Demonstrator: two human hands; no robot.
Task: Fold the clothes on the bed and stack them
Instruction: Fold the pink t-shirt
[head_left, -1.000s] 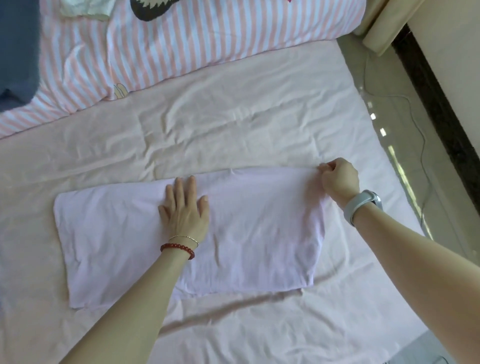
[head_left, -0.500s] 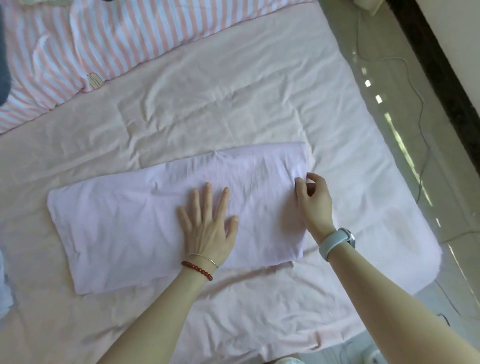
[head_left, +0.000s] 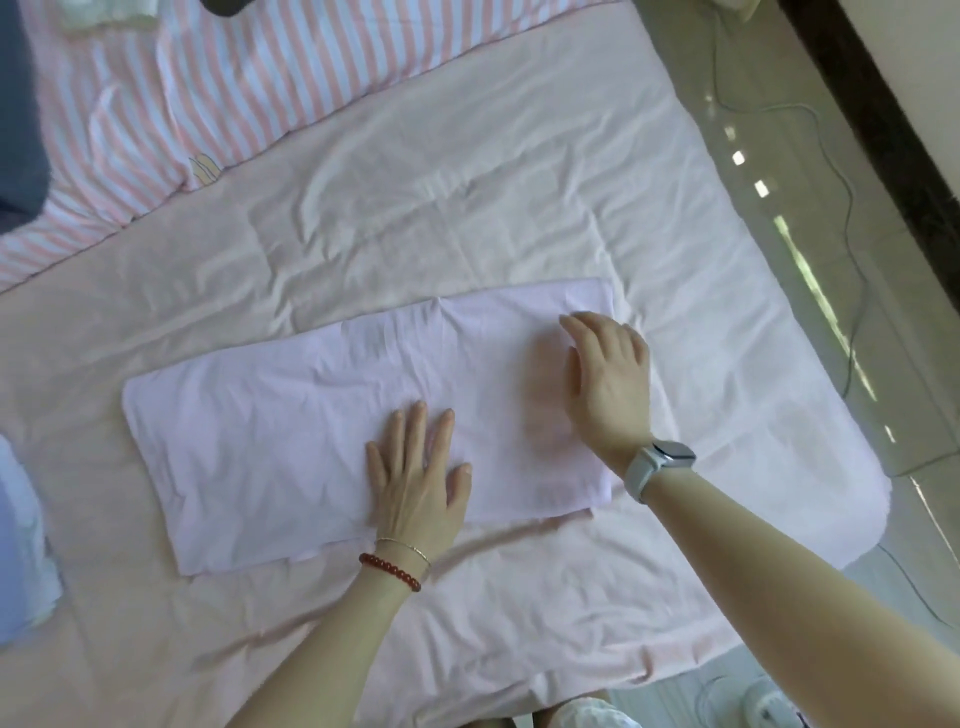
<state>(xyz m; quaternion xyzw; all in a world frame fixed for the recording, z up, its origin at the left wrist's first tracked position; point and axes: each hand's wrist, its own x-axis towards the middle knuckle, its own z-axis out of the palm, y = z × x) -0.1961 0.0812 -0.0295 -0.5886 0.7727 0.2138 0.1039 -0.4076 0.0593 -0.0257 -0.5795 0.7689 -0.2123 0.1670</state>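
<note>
A pale lilac garment lies flat on the pink bed sheet, folded into a long rectangle running left to right. My left hand presses flat on its lower middle, fingers straight and spread. My right hand lies over the garment's right end, fingers extended and relaxed, palm down. Neither hand grips the cloth. A light blue garment shows at the left edge.
A pink-and-white striped duvet covers the far side of the bed, with a dark blue cloth at the upper left. The bed's right edge drops to a glossy floor with a cable.
My right hand let go of the garment's right corner, moved down along the right edge, and now lies flat on the right end. My left hand slid toward the garment's near edge.
</note>
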